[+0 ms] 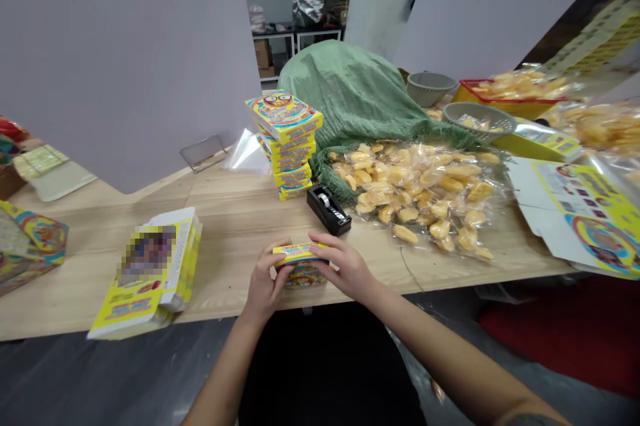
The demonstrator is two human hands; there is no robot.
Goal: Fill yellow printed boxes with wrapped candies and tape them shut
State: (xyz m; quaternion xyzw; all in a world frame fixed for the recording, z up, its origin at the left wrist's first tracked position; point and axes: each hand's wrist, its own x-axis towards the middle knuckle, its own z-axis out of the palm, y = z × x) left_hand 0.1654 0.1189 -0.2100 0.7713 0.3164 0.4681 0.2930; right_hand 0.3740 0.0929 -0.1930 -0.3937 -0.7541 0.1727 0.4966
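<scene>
Both my hands grip a small yellow printed cardboard box (pixel 300 265) at the near edge of the wooden table (pixel 235 213). My left hand (pixel 263 283) holds its left end, and my right hand (pixel 345 267) holds its right end and top. Just beyond my right hand sits a black tape dispenser (pixel 329 210) with a roll of clear tape. A stack of matching boxes (pixel 286 139) stands behind it. To my left lies a pile of flat yellow box blanks (pixel 150 266), partly pixelated.
A large clear bag of yellow snack pieces (pixel 415 196) lies on the right of the table. Behind it are a green cloth sack (pixel 350 89), grey baskets (pixel 479 121) and a red-rimmed yellow tray (pixel 510 96). A flat printed box sheet (pixel 585 213) overhangs the right side.
</scene>
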